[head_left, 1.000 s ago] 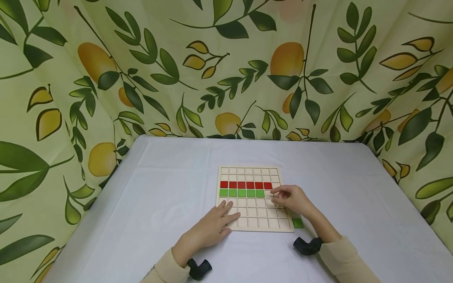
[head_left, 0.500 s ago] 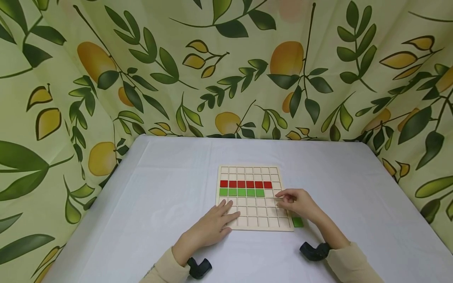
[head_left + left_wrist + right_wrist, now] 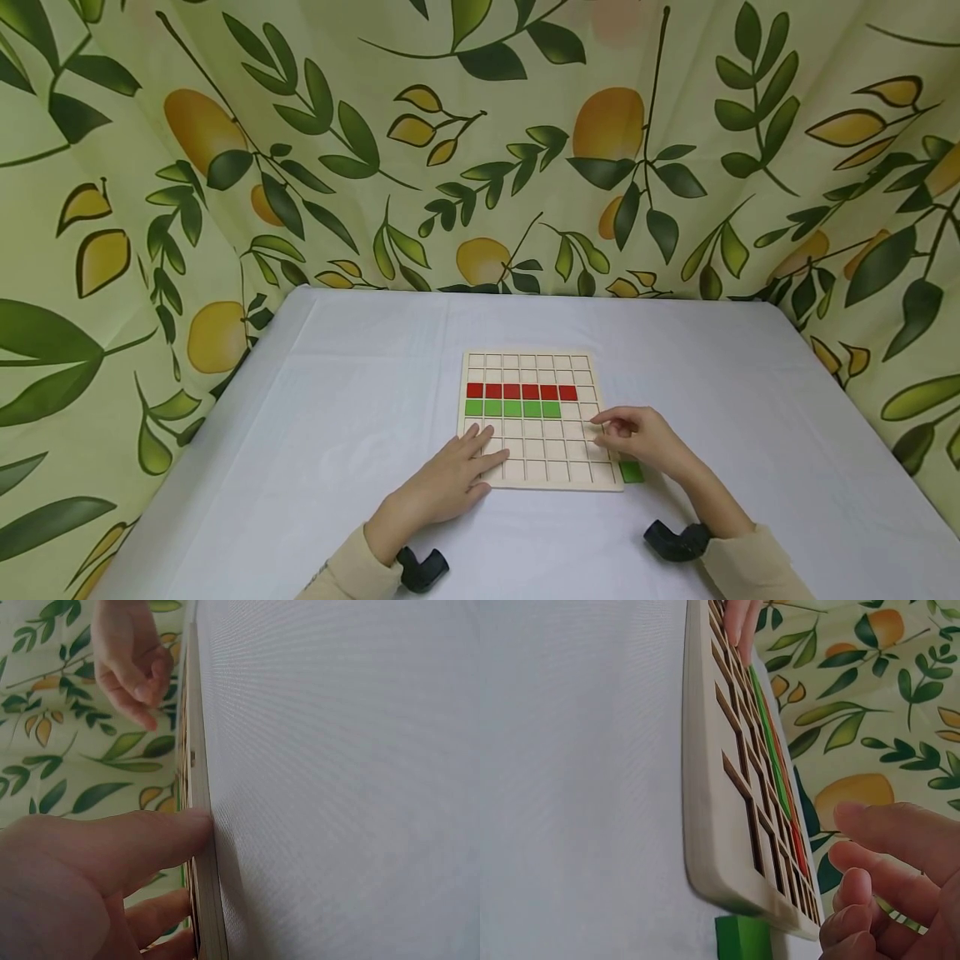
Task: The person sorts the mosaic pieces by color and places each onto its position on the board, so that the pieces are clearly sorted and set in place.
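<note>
A pale wooden grid board [image 3: 540,461] lies flat on the table. One of its rows holds several red squares [image 3: 512,392]; the row just nearer holds several green squares [image 3: 513,409]. My left hand [image 3: 448,479] rests on the board's near left corner, fingers spread, and in the left wrist view its thumb touches the board's edge. Over the board's right edge hovers my right hand [image 3: 637,435], fingers loosely bent, with nothing between finger and thumb in the right wrist view. A loose green block [image 3: 632,472] sits beside the near right corner, below that hand.
A white cloth [image 3: 360,392] covers the table. Behind and to the sides hangs a curtain [image 3: 480,167] printed with fruit and leaves. Dark wrist-worn devices sit at the left wrist [image 3: 422,571] and the right wrist [image 3: 677,542].
My right hand has moved back to the right and nearer, away from the green row toward the board's right edge. The left hand and the squares stay where they were.
</note>
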`<state>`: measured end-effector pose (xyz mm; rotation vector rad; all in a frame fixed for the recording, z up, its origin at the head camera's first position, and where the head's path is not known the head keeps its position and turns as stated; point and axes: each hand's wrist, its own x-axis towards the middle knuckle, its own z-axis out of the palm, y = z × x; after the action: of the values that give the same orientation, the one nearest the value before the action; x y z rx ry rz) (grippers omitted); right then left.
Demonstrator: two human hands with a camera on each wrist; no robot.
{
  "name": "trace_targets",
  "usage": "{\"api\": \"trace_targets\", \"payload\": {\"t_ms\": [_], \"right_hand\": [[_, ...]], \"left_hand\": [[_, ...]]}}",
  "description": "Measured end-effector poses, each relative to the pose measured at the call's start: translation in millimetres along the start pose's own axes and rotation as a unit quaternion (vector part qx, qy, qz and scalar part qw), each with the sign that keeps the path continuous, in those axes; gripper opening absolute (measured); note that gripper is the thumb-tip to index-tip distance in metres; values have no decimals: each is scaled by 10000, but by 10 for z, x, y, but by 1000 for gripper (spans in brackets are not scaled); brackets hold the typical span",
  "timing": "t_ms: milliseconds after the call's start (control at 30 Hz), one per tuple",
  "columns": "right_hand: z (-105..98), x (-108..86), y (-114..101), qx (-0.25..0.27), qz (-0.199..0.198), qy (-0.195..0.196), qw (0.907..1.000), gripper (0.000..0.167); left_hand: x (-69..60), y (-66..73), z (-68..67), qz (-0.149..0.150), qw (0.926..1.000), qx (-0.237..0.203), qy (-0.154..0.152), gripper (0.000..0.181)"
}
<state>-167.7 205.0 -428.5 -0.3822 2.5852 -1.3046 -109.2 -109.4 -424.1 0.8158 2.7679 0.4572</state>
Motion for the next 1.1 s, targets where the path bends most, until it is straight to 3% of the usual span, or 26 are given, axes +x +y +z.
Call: {"api": "trace_targets", "payload": {"t_ms": [267, 1100], "right_hand": [[-61, -62, 73, -6, -91, -72, 9999, 28], [-294, -142, 317, 72, -347, -1156, 9927, 32]], "left_hand": [[2, -7, 7, -1, 10000, 5, -15, 47], [-3, -12, 22, -27, 10000, -60, 10, 47]]}}
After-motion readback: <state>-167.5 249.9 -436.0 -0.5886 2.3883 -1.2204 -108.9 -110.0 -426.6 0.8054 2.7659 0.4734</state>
